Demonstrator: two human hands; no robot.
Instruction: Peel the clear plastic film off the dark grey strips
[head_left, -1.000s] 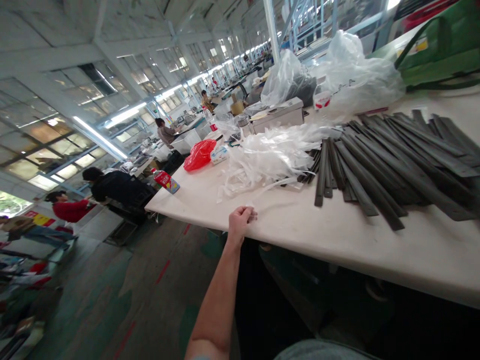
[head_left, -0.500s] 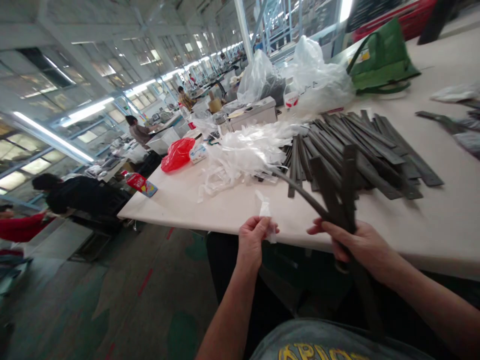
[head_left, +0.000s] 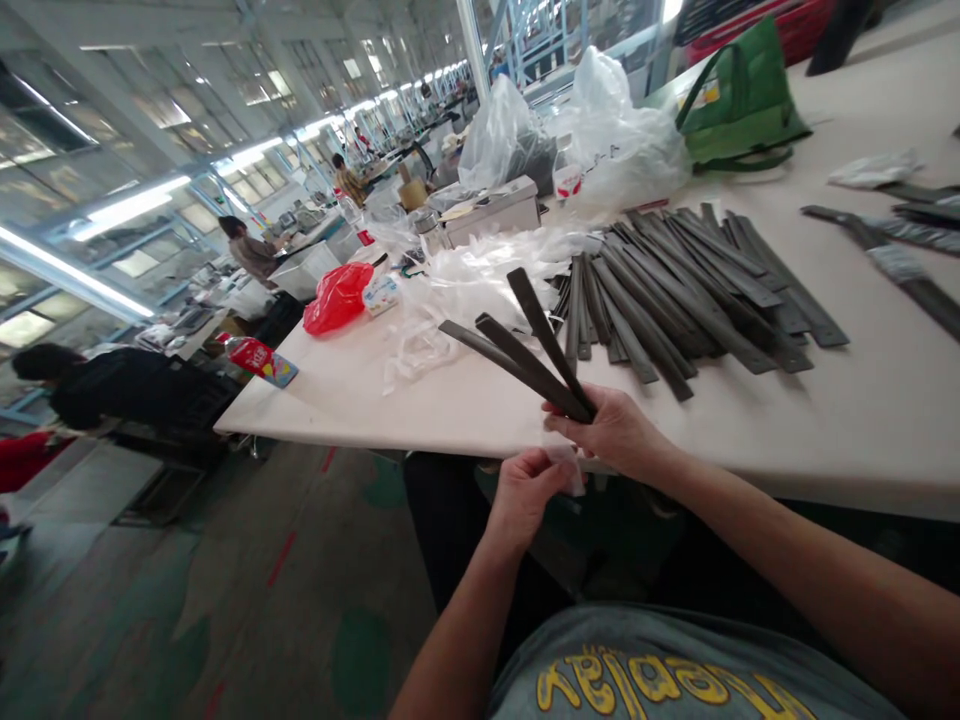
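My right hand (head_left: 611, 425) grips three dark grey flat straps (head_left: 536, 365) near one end; their other ends fan out up and to the left over the table. Just below it, my left hand (head_left: 531, 490) is closed, pinching a strip of translucent white plastic film (head_left: 568, 470). The film lies close to the fingers of my right hand; whether it touches the straps I cannot tell. A large pile of similar straps (head_left: 675, 300) lies on the table behind my right hand. Left of that pile is a heap of white plastic strips (head_left: 480, 275).
On the pale table (head_left: 360, 410) are a red plastic bag (head_left: 337, 298), a red bottle (head_left: 259, 360), clear plastic bags (head_left: 622, 135) and a green bag (head_left: 742, 100). Film-wrapped straps (head_left: 892, 262) lie at the right. A co-worker in dark clothes (head_left: 142, 395) sits at the left.
My right hand has moved left towards my left hand, and the straps now point up and left, closer together. The left hand keeps the film and is slightly lower. The view has shifted slightly.
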